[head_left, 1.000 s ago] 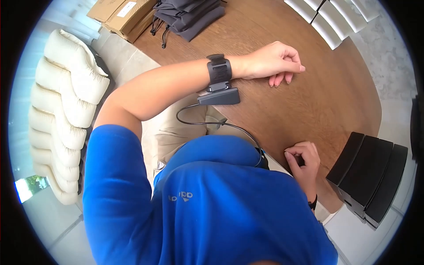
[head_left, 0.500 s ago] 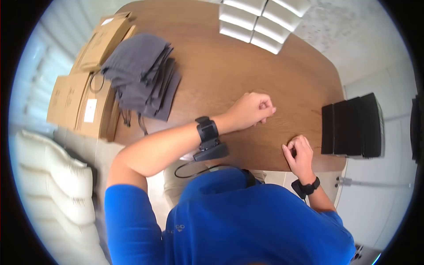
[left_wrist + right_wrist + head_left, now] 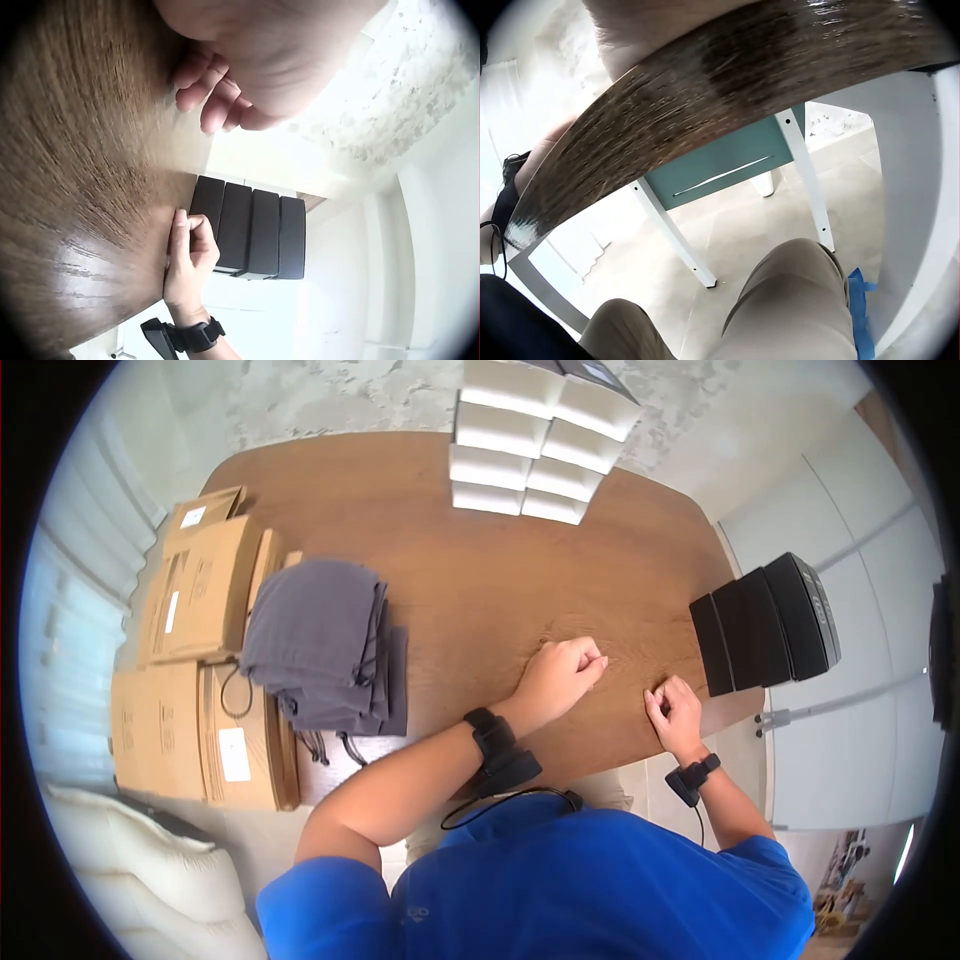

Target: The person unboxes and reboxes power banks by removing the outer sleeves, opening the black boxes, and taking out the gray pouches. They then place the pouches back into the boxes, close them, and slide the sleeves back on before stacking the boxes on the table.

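On surface (image 3: pixel 450 580), toward front edge: left hand (image 3: pixel 557 680); by front right corner: right hand (image 3: pixel 678 718). Fingers of both loosely curled, gripping nothing. At right edge, near right hand: 4 black boxes (image 3: pixel 260 229). Risk: boxes perhaps knocked off by careless outward swing.

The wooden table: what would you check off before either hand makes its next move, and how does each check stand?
1. Left hand's grip free: ok, nothing seen in it.
2. Right hand's grip free: ok, nothing seen in it.
3. Bags stacked: ok, piled on the left of the table.
4. Strings tucked in: not ok, some stick out of the pile.
5. White boxes away from both hands: ok, near the far edge.
6. Black boxes full: cannot tell, insides hidden.
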`<state>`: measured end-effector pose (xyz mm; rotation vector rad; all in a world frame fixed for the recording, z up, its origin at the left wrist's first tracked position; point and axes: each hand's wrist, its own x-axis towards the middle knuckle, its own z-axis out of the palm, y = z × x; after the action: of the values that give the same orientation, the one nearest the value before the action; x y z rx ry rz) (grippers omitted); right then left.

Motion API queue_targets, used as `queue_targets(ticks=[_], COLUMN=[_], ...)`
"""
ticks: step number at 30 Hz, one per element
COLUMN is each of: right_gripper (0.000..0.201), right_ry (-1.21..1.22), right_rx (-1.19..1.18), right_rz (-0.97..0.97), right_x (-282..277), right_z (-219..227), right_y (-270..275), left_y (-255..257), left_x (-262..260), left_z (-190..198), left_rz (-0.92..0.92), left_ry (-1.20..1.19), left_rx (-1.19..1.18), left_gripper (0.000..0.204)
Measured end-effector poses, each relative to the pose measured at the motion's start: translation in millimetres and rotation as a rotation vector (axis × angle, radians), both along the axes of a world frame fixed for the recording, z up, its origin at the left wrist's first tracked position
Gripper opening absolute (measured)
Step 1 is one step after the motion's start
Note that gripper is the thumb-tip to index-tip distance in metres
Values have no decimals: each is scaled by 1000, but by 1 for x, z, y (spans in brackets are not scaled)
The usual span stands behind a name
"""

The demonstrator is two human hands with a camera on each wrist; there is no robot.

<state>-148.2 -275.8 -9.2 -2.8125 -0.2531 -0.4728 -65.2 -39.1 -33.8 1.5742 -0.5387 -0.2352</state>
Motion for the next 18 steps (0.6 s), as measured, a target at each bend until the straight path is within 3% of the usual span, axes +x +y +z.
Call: queue_targets(ticks=[9,18], right_gripper=[26,28], right_ry=[-4,-70], right_rx=[42,70], right_rz=[-105,10], right_x=[-2,-6], right_z=[5,-1], right_y=[1,-9], left_y=[3,1], left_x=[-2,4], left_z=[-4,6], left_rz=[-22,-15], left_ry=[10,136], left_rx=[-9,-13], left_gripper=[17,21])
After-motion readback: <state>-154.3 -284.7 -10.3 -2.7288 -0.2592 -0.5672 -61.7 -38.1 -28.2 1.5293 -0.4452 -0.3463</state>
